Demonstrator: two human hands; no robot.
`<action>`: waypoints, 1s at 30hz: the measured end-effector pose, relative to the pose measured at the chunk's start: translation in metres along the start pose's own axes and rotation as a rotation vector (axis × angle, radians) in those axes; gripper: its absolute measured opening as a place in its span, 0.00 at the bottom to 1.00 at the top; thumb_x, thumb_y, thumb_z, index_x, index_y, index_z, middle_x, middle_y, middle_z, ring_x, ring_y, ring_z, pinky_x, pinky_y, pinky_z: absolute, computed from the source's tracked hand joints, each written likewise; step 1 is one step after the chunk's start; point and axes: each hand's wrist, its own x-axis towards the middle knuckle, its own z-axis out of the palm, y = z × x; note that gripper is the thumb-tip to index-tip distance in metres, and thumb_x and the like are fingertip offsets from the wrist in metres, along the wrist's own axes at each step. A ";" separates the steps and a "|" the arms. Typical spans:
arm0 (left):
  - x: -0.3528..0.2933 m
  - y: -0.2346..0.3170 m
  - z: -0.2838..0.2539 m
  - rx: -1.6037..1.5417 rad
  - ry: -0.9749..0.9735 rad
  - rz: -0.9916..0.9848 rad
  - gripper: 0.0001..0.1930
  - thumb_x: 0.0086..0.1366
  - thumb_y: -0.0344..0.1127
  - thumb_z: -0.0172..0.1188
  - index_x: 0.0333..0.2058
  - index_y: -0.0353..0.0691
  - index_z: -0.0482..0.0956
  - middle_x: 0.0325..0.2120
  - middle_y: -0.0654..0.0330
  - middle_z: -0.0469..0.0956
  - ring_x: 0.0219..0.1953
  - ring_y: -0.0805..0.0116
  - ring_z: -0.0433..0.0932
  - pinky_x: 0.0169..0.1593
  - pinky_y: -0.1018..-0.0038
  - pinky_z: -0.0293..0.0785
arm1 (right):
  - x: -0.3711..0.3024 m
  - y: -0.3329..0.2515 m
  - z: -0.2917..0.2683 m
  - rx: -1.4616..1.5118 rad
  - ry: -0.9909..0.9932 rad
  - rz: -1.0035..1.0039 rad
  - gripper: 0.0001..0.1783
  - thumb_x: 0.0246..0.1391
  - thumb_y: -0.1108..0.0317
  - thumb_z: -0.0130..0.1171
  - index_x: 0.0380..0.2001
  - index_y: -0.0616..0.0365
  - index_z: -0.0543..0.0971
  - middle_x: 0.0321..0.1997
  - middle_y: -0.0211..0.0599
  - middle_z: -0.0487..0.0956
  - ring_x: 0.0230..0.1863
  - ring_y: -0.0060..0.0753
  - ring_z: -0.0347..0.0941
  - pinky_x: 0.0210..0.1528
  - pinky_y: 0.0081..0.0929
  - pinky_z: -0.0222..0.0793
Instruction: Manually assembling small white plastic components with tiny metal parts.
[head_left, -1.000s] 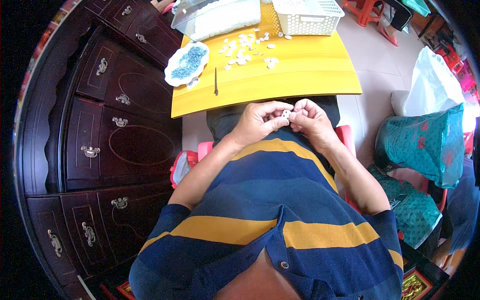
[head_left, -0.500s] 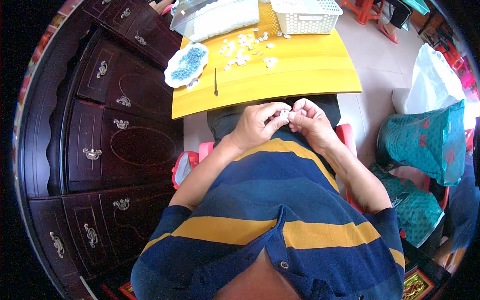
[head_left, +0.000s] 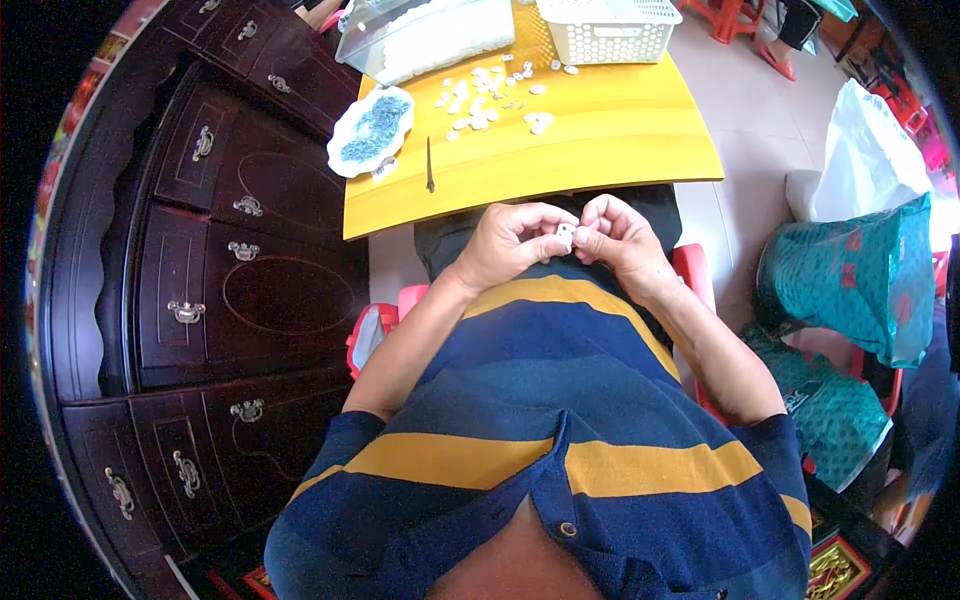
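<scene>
In front of my belly, just off the table's near edge, both my hands are raised close together. A small white plastic piece (head_left: 566,233) with dark spots on its face sits in the pinch of my left hand (head_left: 508,243), between thumb and fingertips. My right hand (head_left: 625,243) is closed in a pinch against the right side of that piece; whatever lies between its fingertips is too small to tell. Beyond them, on the yellow table (head_left: 560,165), are several loose white pieces (head_left: 485,90) and a thin dark pointed tool (head_left: 430,165).
A white scalloped dish (head_left: 345,125) of small bluish bits stands at the table's left. At the back are a clear bin (head_left: 440,45) of white pieces and a white basket (head_left: 612,42). Dark drawers (head_left: 270,290) line the left; teal bags (head_left: 850,270) stand at right.
Both hands stay in nearly the same place. My left thumb and the white piece have shifted and turned slightly, and the piece's spotted face shows a little more. The table things have not moved.
</scene>
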 end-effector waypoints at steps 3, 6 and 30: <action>0.000 0.003 -0.002 -0.026 -0.016 -0.031 0.10 0.59 0.27 0.65 0.40 0.34 0.81 0.21 0.72 0.72 0.24 0.85 0.68 0.28 0.85 0.65 | 0.001 0.002 -0.002 -0.054 -0.018 -0.013 0.09 0.57 0.71 0.62 0.34 0.54 0.71 0.29 0.24 0.75 0.30 0.15 0.72 0.33 0.13 0.69; 0.000 0.006 -0.002 -0.026 -0.026 -0.053 0.10 0.59 0.27 0.65 0.39 0.34 0.81 0.21 0.72 0.72 0.24 0.85 0.69 0.28 0.85 0.65 | 0.001 0.002 -0.002 -0.055 -0.015 -0.008 0.08 0.57 0.71 0.62 0.34 0.54 0.71 0.29 0.24 0.75 0.29 0.15 0.72 0.34 0.14 0.69; -0.003 0.014 -0.005 0.127 -0.050 0.007 0.08 0.60 0.30 0.66 0.37 0.35 0.80 0.25 0.66 0.80 0.27 0.83 0.76 0.32 0.83 0.72 | -0.003 -0.001 0.007 -0.055 -0.023 -0.030 0.09 0.56 0.73 0.62 0.33 0.54 0.70 0.28 0.25 0.75 0.28 0.16 0.73 0.33 0.13 0.69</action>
